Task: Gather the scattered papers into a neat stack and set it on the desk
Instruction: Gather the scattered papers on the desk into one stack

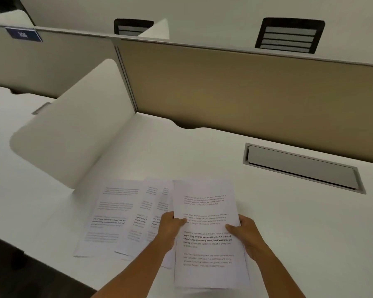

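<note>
A stack of printed white papers point(207, 252) is held over the white desk point(289, 222), near its front edge. My left hand point(170, 226) grips the stack's left edge with the thumb on top. My right hand point(246, 233) grips the right edge, thumb also on the top sheet. To the left, three more printed sheets point(114, 216) lie fanned and overlapping on the desk, partly tucked under the held stack and my left forearm.
A white rounded side divider point(73, 136) stands on the left of the desk. A tan partition wall point(235, 89) closes the back. A grey cable hatch point(302, 166) is set into the desk at right. Two black chair backs point(289, 35) show beyond the partition.
</note>
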The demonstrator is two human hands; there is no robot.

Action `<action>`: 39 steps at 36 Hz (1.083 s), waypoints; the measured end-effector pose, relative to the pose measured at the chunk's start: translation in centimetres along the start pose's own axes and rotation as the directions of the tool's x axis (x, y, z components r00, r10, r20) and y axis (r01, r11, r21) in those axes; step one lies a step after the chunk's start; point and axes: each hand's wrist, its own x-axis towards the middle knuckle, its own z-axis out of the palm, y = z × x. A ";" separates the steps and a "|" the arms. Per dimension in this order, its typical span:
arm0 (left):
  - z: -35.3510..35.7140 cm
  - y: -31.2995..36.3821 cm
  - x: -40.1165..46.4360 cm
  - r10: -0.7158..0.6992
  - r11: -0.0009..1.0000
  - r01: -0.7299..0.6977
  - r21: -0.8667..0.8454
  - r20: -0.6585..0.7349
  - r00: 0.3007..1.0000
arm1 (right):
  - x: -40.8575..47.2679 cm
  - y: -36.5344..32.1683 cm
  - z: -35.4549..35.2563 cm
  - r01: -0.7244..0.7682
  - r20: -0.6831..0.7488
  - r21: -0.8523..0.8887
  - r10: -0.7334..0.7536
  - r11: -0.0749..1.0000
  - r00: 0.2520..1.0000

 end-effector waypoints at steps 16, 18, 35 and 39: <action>1.4 -0.6 5.5 0.064 0.909 0.054 0.414 -0.264 0.962 | 5.5 0.2 6.5 0.004 -0.204 -0.309 -0.071 0.951 0.976; 1.5 -0.6 6.2 0.061 0.818 0.128 0.561 -0.306 0.950 | 6.1 0.5 6.8 -0.008 -0.234 -0.392 -0.092 0.920 0.968; 0.7 -1.2 7.5 -0.013 0.970 0.097 0.222 -0.352 0.936 | 8.8 0.6 6.1 -0.085 -0.234 -0.482 -0.035 0.872 0.972; 0.4 -1.6 6.7 0.072 0.944 0.004 0.331 -0.220 0.973 | 8.7 0.3 5.8 -0.090 -0.215 -0.303 0.024 0.949 0.976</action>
